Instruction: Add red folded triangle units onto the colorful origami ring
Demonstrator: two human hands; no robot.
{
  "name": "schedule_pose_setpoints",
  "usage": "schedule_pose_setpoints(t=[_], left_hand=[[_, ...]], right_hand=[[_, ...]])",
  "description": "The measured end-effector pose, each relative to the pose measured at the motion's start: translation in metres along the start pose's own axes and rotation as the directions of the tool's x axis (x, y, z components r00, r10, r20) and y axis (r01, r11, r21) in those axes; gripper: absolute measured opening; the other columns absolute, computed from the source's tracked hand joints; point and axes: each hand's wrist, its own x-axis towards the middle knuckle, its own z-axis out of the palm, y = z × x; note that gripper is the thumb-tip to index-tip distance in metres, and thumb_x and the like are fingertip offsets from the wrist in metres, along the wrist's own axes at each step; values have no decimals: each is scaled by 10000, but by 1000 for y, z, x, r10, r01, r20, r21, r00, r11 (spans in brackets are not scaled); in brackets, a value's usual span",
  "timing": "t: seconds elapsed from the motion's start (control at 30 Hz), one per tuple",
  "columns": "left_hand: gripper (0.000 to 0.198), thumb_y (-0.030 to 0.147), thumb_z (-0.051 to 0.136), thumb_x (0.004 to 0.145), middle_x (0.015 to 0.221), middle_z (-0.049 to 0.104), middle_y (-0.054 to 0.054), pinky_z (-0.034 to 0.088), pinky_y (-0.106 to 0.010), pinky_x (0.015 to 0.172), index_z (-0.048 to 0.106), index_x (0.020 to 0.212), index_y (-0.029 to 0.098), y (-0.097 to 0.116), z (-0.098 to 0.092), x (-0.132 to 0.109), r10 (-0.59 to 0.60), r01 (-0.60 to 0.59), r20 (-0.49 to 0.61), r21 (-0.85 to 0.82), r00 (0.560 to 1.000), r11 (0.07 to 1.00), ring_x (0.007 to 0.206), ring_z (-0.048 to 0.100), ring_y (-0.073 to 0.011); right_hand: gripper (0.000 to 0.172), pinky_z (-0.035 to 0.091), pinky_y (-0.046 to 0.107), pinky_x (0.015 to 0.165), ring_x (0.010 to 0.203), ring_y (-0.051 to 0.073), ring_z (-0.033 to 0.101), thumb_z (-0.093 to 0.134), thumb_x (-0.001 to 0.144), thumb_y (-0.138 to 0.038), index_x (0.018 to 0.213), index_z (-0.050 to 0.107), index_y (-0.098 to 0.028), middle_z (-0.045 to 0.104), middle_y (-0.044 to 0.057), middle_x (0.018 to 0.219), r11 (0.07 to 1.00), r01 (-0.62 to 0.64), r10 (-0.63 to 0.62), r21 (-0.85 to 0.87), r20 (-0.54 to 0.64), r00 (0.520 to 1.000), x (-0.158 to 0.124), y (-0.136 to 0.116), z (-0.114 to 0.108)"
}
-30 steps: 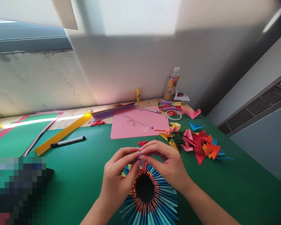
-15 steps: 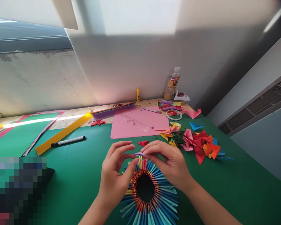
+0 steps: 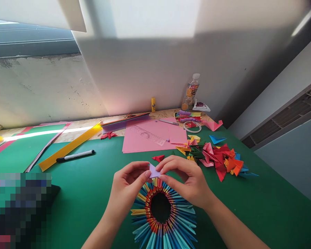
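A small folded piece of lilac paper (image 3: 154, 171) is pinched between my two hands. My left hand (image 3: 131, 185) has thumb and fingers closed on its left edge. From the other side, my right hand (image 3: 184, 180) grips it between thumb and fingertips. Right below them lies a ring of folded paper pieces (image 3: 180, 211), blue and turquoise outside, red and orange inside, with a few yellow and pink pieces near the top. Just beyond my fingers rests a small red folded piece (image 3: 158, 158).
At right is a heap of colourful folded paper (image 3: 220, 157). Pink sheets (image 3: 150, 138) lie behind my hands under a clear ruler. Farther back are a tape roll (image 3: 192, 127), a glue stick (image 3: 153, 104) and a bottle (image 3: 190, 93). A marker (image 3: 76, 156) and yellow strip (image 3: 69, 148) lie left.
The lilac paper has turned from edge-on to showing its flat face. My left hand's fingers have come in and closed on it; my right hand keeps its hold.
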Motion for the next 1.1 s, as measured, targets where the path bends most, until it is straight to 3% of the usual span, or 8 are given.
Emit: schedule_pose_setpoints(t=[0.23, 0.43, 0.57, 0.63, 0.73, 0.83, 0.9, 1.1], left_hand=[[258, 196, 735, 661, 723, 681, 14, 562, -184, 606, 625, 893, 175, -2, 2, -2, 101, -105, -121, -26, 987, 994, 671, 657, -115], [124, 172, 688, 711, 697, 661, 0, 571, -212, 607, 664, 833, 173, -2, 3, -6, 181, -180, -30, 50, 983, 982, 641, 649, -127], [97, 146, 656, 736, 772, 613, -15, 561, -212, 512, 666, 824, 187, -2, 4, -7, 324, -325, 30, 92, 946, 941, 619, 633, -128], [110, 127, 637, 752, 794, 609, -25, 561, -217, 522, 668, 833, 195, -4, 4, -8, 447, -450, 61, 205, 892, 869, 650, 629, -132], [205, 60, 581, 782, 851, 624, -40, 563, -228, 599, 667, 875, 221, -8, 3, -9, 630, -635, 174, 422, 757, 646, 763, 624, -144], [294, 4, 552, 775, 942, 611, -53, 566, -289, 696, 659, 912, 241, -12, 3, -11, 721, -736, 283, 508, 632, 447, 971, 569, -199], [314, -15, 553, 761, 1006, 585, -61, 559, -336, 759, 655, 922, 235, -12, 4, -13, 744, -760, 299, 507, 597, 406, 1029, 536, -217], [310, 13, 569, 751, 1010, 592, -60, 576, -288, 720, 638, 974, 217, -5, 10, -16, 687, -683, 213, 495, 695, 538, 896, 615, -174]], right_hand=[[118, 556, 280, 699, 757, 166, 649, 690, 728, -248, 830, 652, -201, 671, 24, 797, 932, -308, 329, 192, -91, 940, -1, 6, 5], [133, 561, 246, 597, 583, 125, 638, 756, 640, -244, 727, 682, -176, 675, 3, 652, 840, -415, 470, 350, -87, 879, 2, 15, 4], [157, 573, 259, 604, 601, 139, 658, 773, 616, -247, 733, 698, -175, 695, 11, 664, 810, -424, 490, 405, -70, 869, 3, 17, 3], [179, 582, 297, 642, 666, 168, 675, 768, 625, -272, 761, 706, -175, 717, 37, 741, 810, -416, 486, 412, -77, 870, 4, 16, 3], [185, 580, 326, 680, 739, 192, 681, 745, 660, -299, 801, 716, -182, 727, 57, 819, 815, -402, 473, 417, -80, 878, 4, 14, 3], [176, 574, 321, 695, 808, 201, 675, 735, 679, -291, 832, 720, -204, 726, 53, 860, 810, -394, 460, 434, -52, 887, 3, 14, 4], [181, 571, 316, 703, 833, 199, 671, 736, 681, -276, 851, 717, -216, 722, 52, 902, 797, -398, 461, 454, -30, 887, 2, 13, 4], [122, 570, 288, 670, 795, 175, 663, 749, 660, -273, 753, 715, -203, 716, 46, 875, 769, -382, 482, 512, -72, 873, 3, 12, 5]])
